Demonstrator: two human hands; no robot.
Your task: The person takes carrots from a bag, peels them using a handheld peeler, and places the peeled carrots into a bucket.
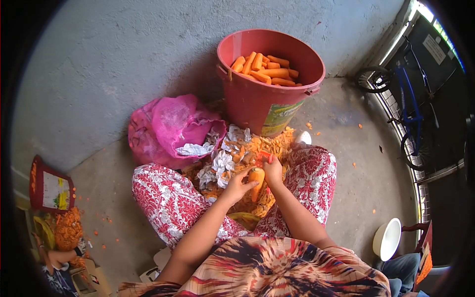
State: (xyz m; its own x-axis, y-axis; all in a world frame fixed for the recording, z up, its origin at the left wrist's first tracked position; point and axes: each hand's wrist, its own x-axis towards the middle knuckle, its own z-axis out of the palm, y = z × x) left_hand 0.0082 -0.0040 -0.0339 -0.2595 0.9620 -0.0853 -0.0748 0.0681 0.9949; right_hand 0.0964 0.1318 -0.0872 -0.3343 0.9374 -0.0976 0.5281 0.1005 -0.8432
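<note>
My left hand (239, 186) is closed around a carrot (257, 182), its thick end up near the fingertips. Close beside it, my right hand (273, 171) grips a small red peeler (263, 157), partly covered by the fingers. Under both hands, between my knees, lies a heap of orange carrot peelings (272, 146). Crumpled printed paper (222, 163) is mixed in on the left of the heap. Beyond it stands a large red bucket (247, 106) with many peeled carrots (272, 72) inside.
A pink sack (173, 128) leans by the wall, left of the bucket. At far left are another red bucket (54, 190), more peelings (68, 230) and a person's arm (62, 256). A white basin (387, 239) and a person's jeans (403, 270) are at lower right; a bicycle (408, 99) stands behind.
</note>
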